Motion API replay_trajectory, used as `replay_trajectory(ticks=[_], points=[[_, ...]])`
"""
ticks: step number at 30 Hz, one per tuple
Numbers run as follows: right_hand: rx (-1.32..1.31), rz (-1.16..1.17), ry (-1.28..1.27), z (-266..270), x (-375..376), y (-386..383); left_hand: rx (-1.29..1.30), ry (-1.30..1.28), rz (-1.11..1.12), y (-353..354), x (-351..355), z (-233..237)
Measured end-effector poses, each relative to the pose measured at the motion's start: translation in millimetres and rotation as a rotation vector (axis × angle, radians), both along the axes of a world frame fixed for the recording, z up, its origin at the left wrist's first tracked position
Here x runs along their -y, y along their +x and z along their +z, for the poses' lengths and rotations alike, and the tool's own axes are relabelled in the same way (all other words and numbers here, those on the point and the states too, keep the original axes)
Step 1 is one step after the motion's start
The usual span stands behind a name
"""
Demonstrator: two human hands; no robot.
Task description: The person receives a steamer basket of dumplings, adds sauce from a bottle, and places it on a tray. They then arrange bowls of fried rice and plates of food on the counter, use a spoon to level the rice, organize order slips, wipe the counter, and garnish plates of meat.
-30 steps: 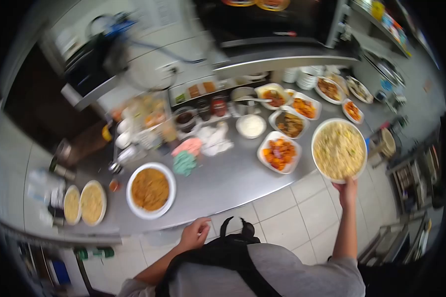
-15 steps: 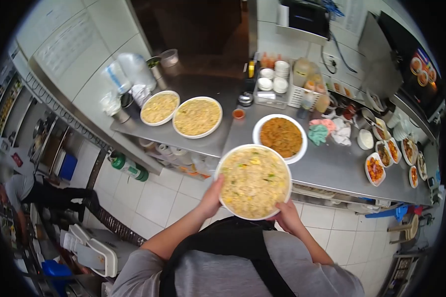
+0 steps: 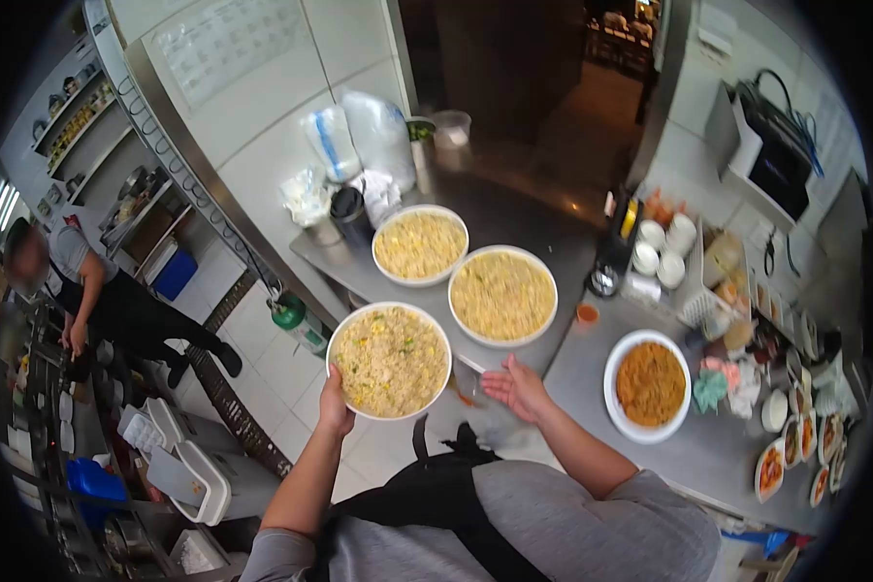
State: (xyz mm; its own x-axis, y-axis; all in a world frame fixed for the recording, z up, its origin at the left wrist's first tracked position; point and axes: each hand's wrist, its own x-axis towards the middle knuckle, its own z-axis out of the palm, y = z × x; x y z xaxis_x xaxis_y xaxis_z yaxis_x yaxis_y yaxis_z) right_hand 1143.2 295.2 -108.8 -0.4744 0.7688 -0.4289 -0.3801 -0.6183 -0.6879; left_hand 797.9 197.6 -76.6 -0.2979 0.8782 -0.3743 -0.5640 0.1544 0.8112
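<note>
My left hand (image 3: 336,405) grips the lower left rim of a white bowl of fried rice (image 3: 390,361), held up in front of the steel counter's edge. Off to the right of that bowl, my right hand (image 3: 516,388) is open, fingers spread and palm showing, holding nothing. Two more white bowls of rice, one at the back (image 3: 420,245) and one nearer my right hand (image 3: 503,296), stand side by side on the counter. A white bowl of orange-brown food (image 3: 649,385) rests on the counter farther right.
Another person (image 3: 97,281) in a dark apron stands at the far left. Plastic bags (image 3: 376,136) and a dark cup (image 3: 351,215) are at the counter's back left. A cup rack (image 3: 664,250) and small filled dishes (image 3: 770,469) lie right. A green cylinder (image 3: 299,323) stands below.
The view has turned left. The held bowl has moved left beside the two rice bowls. My right hand has let go of its rim and opened; my left hand still holds it.
</note>
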Motion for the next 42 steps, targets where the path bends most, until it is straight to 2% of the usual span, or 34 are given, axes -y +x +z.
replay_trajectory(ticks=[3, 5, 8, 13, 20, 22, 25, 27, 29, 31, 33, 37, 38, 40, 42], points=[[-0.097, -0.103, -0.062, -1, -38, -22, -0.016, 0.015, 0.009, -24, -36, -16], [-0.194, -0.283, -0.182, -14, -57, -31, 0.052, 0.006, -0.003, -32, -58, -26], [-0.096, -0.356, -0.156, -6, -69, -39, 0.104, -0.007, -0.037, -37, -80, -39], [-0.073, -0.313, -0.096, -11, -119, -30, 0.184, 0.105, -0.105, -22, -115, -56], [0.161, -0.145, -0.073, -10, -173, -14, 0.225, 0.259, 0.061, 18, -176, -77], [0.229, -0.175, -0.010, -6, -179, -12, 0.311, 0.305, 0.036, 21, -192, -75], [0.350, -0.232, 0.066, 0, -178, -16, 0.407, 0.355, -0.039, 20, -209, -68], [0.402, -0.281, 0.083, 1, -174, -24, 0.595, 0.207, 0.072, 12, -222, -78], [0.566, -0.234, 0.223, -6, -175, -30, 0.544, 0.178, 0.083, 12, -225, -82], [0.627, -0.265, 0.280, -12, -172, -35, 0.535, 0.061, 0.255, 10, -234, -94], [0.594, -0.333, 0.321, -20, -168, -37, 0.553, 0.144, 0.152, 7, -231, -96], [0.588, -0.515, 0.444, -37, -120, -40, 0.510, 0.022, 0.114, 10, -212, -79], [0.589, -0.531, 0.433, -39, -106, -38, 0.499, -0.015, 0.081, 11, -206, -76], [0.653, -0.555, 0.571, -40, -73, -35, 0.508, -0.132, 0.052, 10, -195, -63], [0.735, -0.535, 0.587, -32, -44, -30, 0.490, -0.138, 0.028, 10, -195, -62]])
